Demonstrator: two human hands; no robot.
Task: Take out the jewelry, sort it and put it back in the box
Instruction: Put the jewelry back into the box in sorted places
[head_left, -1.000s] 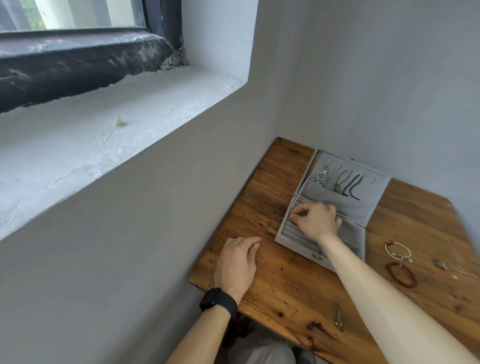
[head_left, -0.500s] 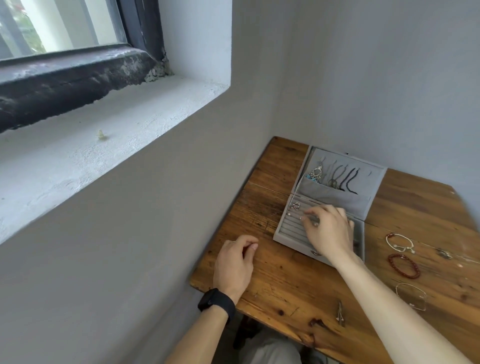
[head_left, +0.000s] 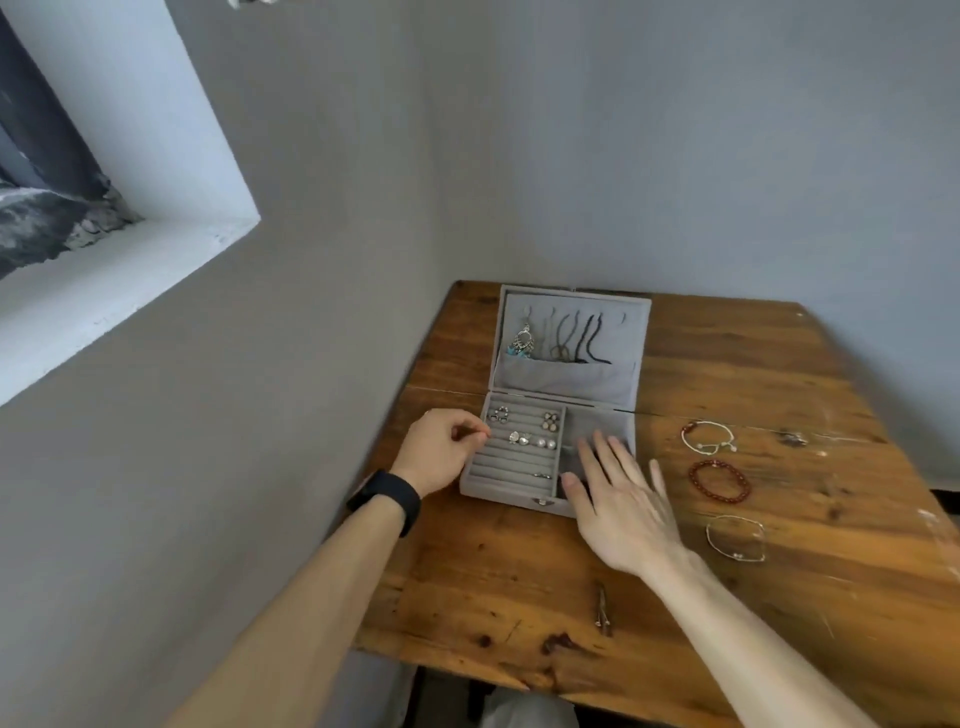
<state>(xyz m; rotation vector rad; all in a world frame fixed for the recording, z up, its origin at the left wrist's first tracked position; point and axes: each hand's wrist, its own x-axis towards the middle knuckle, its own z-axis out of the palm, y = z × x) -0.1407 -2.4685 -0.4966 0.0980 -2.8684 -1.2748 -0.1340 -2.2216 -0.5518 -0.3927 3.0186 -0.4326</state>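
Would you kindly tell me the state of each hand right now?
Left hand: fingers curled beside the grey felt jewelry box; grip cannot be told.
Right hand: open, fingers spread, holding nothing.

Wooden worktop (head_left: 519, 597) — knotted planks, white scuffs toward its right edge — set into a corner of grey walls (head_left: 675, 130). White window sill (head_left: 104, 291) at upper left, dark frame (head_left: 47, 140) crumbling at its base.

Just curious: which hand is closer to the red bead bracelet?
Right. The right hand is beside the red bead bracelet, not touching; the left hand is at the far side of the box.
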